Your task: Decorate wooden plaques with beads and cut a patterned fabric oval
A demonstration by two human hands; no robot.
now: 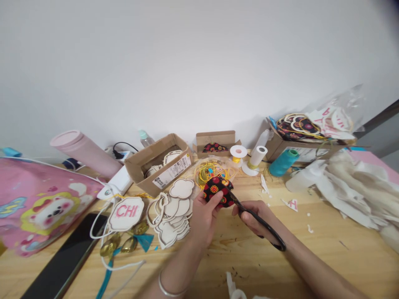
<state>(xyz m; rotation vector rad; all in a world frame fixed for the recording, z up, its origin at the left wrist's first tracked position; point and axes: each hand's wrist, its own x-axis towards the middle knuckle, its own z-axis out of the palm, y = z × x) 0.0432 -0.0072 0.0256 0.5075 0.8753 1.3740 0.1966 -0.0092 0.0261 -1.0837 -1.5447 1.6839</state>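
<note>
My left hand (205, 211) pinches a piece of black fabric (215, 189) printed with red and yellow flowers, thumb on top. In my right hand (252, 218) is a pair of black-handled scissors (264, 226), its blades at the fabric's right edge. How far the blades are apart is too small to tell. Behind the fabric lies a tangle of yellow cord (204, 172). To the left of my left hand is a pile of pale scalloped wooden shapes (177, 207), and a white plaque (126, 214) with pink letters "CHI" lies farther left.
An open cardboard box (168, 174) holds more wooden shapes. Behind the cord stands a small box (215, 137) with patterned fabric. Thread spools (257, 158), a teal thread cone (283, 162) and white cloth (349, 187) lie right. Brass bells (128, 244) and a phone (65, 257) lie left.
</note>
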